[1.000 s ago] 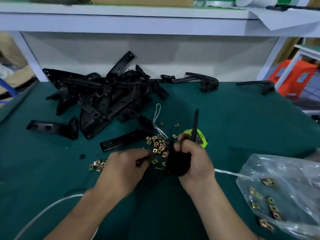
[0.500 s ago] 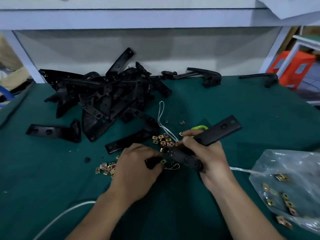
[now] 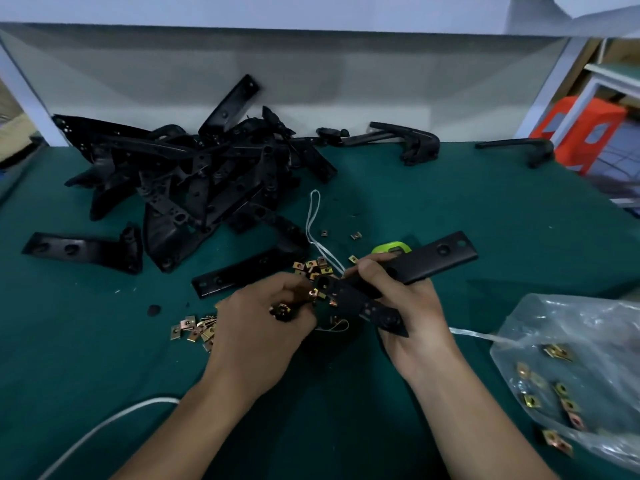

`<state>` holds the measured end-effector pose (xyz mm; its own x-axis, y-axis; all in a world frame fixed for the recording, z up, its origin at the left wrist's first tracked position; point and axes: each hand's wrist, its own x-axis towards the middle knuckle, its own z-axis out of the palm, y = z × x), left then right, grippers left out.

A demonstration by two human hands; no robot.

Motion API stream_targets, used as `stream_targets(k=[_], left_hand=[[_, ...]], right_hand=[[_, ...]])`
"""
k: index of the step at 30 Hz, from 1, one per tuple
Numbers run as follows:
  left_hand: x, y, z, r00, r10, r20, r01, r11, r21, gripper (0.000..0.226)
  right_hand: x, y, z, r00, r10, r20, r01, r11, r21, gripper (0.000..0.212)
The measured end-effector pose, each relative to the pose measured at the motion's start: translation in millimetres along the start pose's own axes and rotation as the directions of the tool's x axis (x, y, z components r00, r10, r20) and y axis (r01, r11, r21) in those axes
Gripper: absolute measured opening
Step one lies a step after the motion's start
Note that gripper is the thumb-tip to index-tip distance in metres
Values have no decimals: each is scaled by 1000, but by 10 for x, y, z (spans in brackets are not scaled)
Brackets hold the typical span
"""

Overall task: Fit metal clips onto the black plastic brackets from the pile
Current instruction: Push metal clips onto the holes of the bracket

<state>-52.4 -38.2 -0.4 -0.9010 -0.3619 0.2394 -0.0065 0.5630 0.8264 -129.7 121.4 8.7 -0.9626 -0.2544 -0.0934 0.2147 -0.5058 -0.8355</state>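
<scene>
Clip-fitting looks to be right in the middle of things here. One black bracket is held up off the surface by the right hand. Its fingers are wrapped round the bend, so the long arm is pointed up and away to the right and the shorter one is laid across the palm.

A metal clip is pinched in the curled fingers of the left hand and offered up to the bracket's left end. Whether it's touching or just shy can't be told, since it's a bit blurry there. A second brassy glint is seen on the bracket's edge just right of that, so one clip may already be seated, but that's only a guess.

The pile of untouched brackets is parked well behind and left of the held bracket. Loose clips are scattered just behind it, and more are kept in the plastic bag off to its right.

For the next move, as judged from this, the clip's open mouth needs to be lined up square with the bracket edge. Then it has to be pushed on firmly until seated, with the bracket braced by the right hand. If it's fed in crooked, it'll likely get jammed or popped off.
</scene>
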Motion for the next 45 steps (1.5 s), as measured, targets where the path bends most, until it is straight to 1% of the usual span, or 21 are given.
stream_targets(k=[3,7,9,14,16,19,23,26,28,31,32,36,39,42,45], left_hand=[[-3,13,7,1000,2,17,-3,999,51,37],[-15,14,18,997,-19,69,17,999,29,34],[-9,17,13,997,-37,75,37,999,1,34],[22,21,-7,992,-103,79,113,984,-135,36],[36,14,-21,994,-97,52,104,982,-157,39],[37,6,-31,996,-76,48,83,981,-175,39],[24,25,-19,983,-145,113,175,923,-344,29],[31,64,-28,982,-156,107,189,857,-480,26],[28,82,-34,984,-142,112,180,832,-526,22],[12,98,-47,983,-121,135,175,832,-527,21],[9,100,-52,982,-118,148,179,832,-526,21],[15,117,-44,969,-111,219,216,806,-551,18],[3,134,-27,948,-106,300,272,761,-589,15],[-8,158,-37,922,-125,367,336,729,-597,18],[-8,174,-48,907,-158,391,382,700,-603,26]], right_hand=[[-1,-18,6,1000,26,-13,-26,1000,-1,20],[-7,-36,9,999,27,-20,-27,999,-22,18],[-8,-39,-1,999,23,-26,-23,999,-30,17],[-17,-42,-20,999,32,-9,-32,998,-59,15],[-20,-36,-14,999,35,-9,-36,998,-57,20],[-23,-29,-6,999,31,-6,-32,997,-69,19],[-23,-29,-5,1000,17,-20,-18,995,-96,19],[-23,-26,-14,999,12,-30,-15,996,-88,15],[-22,-28,-21,999,29,-23,-30,998,-58,10],[-26,-40,-22,998,69,6,-69,998,1,21],[-27,-45,-19,997,78,12,-78,997,12,22],[-26,-42,-6,997,69,33,-70,997,24,20],[-22,-40,-5,997,57,45,-59,998,29,16],[-13,-47,-13,998,43,48,-45,999,29,15],[-12,-48,-19,998,46,34,-47,999,27,18]])
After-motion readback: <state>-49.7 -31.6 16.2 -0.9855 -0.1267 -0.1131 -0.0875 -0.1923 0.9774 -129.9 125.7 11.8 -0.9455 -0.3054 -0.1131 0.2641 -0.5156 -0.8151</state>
